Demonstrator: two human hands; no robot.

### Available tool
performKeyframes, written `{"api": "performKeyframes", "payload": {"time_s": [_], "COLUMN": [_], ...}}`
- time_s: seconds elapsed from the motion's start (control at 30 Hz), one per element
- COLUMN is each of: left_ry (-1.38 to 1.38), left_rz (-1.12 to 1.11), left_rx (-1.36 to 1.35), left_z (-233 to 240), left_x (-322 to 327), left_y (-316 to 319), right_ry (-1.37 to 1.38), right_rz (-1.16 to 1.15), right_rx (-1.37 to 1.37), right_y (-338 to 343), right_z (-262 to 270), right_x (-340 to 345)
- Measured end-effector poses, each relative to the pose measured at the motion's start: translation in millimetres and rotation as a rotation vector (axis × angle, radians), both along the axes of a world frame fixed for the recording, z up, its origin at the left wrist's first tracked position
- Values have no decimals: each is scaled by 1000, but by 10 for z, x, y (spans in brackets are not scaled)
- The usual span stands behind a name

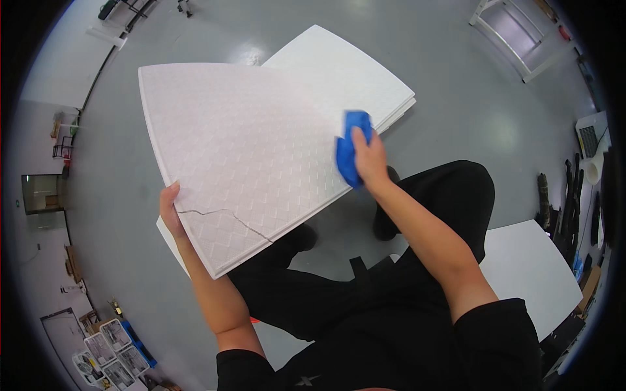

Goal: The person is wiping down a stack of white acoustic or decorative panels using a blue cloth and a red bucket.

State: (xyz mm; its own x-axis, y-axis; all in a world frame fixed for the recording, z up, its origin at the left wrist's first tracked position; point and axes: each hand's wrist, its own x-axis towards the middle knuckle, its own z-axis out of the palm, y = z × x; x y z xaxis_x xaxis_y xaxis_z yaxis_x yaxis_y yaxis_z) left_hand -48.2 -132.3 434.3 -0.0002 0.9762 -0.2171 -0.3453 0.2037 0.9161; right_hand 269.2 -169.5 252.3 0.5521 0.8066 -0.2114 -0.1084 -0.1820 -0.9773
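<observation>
A large white panel with a woven-pattern surface (244,141) lies tilted before me, with a jagged crack across its near left corner. My left hand (171,207) grips its left edge, the thumb on top and the fingers hidden beneath. My right hand (369,156) holds a blue cloth (348,156) against or just above the panel's right side; the cloth is slightly blurred. Behind and partly under this panel, more white panels (342,63) are stacked, their edges showing at the right.
My bent knees in black trousers (450,195) are close below the panel. Another white panel (530,273) lies to the right. A white metal frame (503,44) stands at the upper right, and several plastic bins (117,335) are at the lower left.
</observation>
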Motion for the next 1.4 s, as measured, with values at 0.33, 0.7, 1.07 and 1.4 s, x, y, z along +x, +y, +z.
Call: {"api": "performKeyframes", "payload": {"time_s": [0.33, 0.7, 1.07, 1.4], "left_ry": [-86, -13, -120, -135], "left_rz": [19, 108, 29, 51], "left_rx": [19, -8, -87, 5], "left_z": [-225, -256, -166, -204], "left_x": [-74, -185, -36, -57], "left_y": [-51, -98, -128, -122], "right_ry": [-528, -469, -371, -520], "right_rz": [702, 380, 689, 342], "right_rx": [589, -396, 590, -330], "right_y": [585, 719, 712, 439], "right_z": [572, -1433, 233, -1519], "right_x": [-1455, -195, -1291, -169]}}
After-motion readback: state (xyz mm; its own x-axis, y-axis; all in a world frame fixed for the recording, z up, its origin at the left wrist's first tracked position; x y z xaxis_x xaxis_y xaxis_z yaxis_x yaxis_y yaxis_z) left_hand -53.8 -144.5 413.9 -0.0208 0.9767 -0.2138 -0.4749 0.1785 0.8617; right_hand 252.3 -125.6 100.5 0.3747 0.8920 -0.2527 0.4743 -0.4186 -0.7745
